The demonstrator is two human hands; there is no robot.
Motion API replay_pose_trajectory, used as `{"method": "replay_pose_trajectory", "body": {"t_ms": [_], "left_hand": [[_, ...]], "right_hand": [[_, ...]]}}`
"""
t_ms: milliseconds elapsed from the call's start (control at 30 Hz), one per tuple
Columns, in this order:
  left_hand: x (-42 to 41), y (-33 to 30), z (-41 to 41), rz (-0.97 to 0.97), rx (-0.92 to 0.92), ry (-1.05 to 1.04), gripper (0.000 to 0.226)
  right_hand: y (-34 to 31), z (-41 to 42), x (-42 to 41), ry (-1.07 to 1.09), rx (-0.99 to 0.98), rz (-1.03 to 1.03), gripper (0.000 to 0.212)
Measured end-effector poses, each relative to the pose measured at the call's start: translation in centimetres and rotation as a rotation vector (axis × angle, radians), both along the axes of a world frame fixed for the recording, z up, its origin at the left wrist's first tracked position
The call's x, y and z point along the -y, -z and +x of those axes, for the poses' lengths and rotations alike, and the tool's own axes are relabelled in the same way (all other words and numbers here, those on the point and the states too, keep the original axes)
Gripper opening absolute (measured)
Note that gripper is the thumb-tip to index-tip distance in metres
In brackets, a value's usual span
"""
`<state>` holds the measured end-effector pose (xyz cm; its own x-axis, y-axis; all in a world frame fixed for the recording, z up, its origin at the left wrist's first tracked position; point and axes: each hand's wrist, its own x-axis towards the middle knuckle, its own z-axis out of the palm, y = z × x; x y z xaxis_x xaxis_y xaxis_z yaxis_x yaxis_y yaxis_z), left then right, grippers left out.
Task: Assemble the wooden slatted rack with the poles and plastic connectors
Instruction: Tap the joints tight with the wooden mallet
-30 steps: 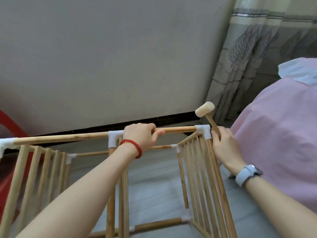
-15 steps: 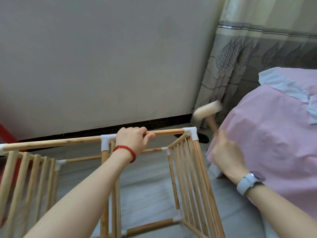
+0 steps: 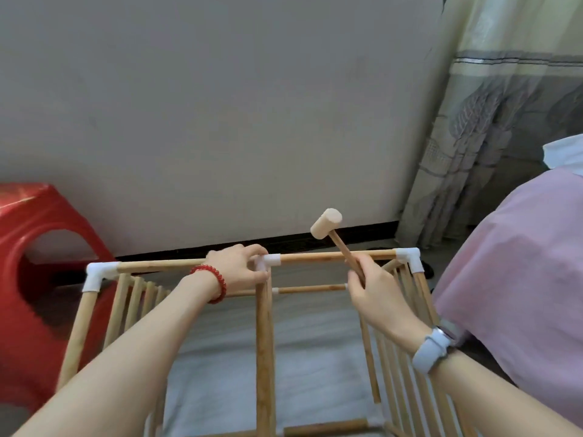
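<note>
No legible writing or labels observed. Left hand (image 3: 238, 268) grips the rack (image 3: 264, 326) at its middle white connector (image 3: 268, 261) on the top pole (image 3: 334, 256). Right hand (image 3: 375, 290) has fingers curled round the handle of a wooden mallet (image 3: 328, 225), head raised above that pole.

Bare forearms; red bead bracelet (image 3: 212, 282) on left wrist, pale smartwatch (image 3: 432, 347) on right.

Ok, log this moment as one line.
left hand: grips middle connector | right hand: holds mallet raised | rack: upright

Home bedroom (pink-covered bed (image 3: 511, 279), patterned curtain (image 3: 492, 127)).
</note>
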<state>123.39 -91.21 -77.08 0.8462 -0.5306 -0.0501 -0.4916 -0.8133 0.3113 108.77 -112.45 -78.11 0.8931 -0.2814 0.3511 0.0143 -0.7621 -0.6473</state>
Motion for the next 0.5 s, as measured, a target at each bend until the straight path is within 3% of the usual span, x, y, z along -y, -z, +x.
{"method": "replay_pose_trajectory", "body": {"t_ms": [67,133,200,267,300,400,433,500], "left_hand": [[-2.2,-0.1,0.0,-0.09,-0.046,0.007,0.051],[-4.5,-0.1,0.3,0.0,0.023,-0.039,0.044],[-6.6,0.2,0.7,0.11,0.153,-0.086,0.028],[-8.7,0.9,0.7,0.126,0.233,-0.127,0.025],[-9.4,1.4,0.7,0.124,0.269,-0.151,0.027],[-10.1,2.7,0.9,0.107,0.357,-0.199,0.029],[-9.9,2.9,1.0,0.089,0.369,-0.209,0.029],[-9.5,3.3,1.1,0.073,0.363,-0.24,0.028]], "right_hand": [[-0.6,0.8,-2.9,-0.055,0.166,0.011,0.019],[-0.5,1.2,-5.8,-0.046,0.334,-0.011,0.023],[0.3,1.2,-7.6,-0.058,0.221,-0.052,0.026],[1.6,1.4,-8.2,-0.075,-0.1,-0.222,0.024],[1.8,1.5,-8.1,-0.051,-0.129,-0.237,0.024],[1.0,1.2,-8.7,-0.007,0.266,-0.077,0.02],[0.9,1.4,-8.8,0.0,0.267,-0.056,0.016],[0.9,1.7,-9.1,-0.059,-0.021,-0.116,0.015]]}}
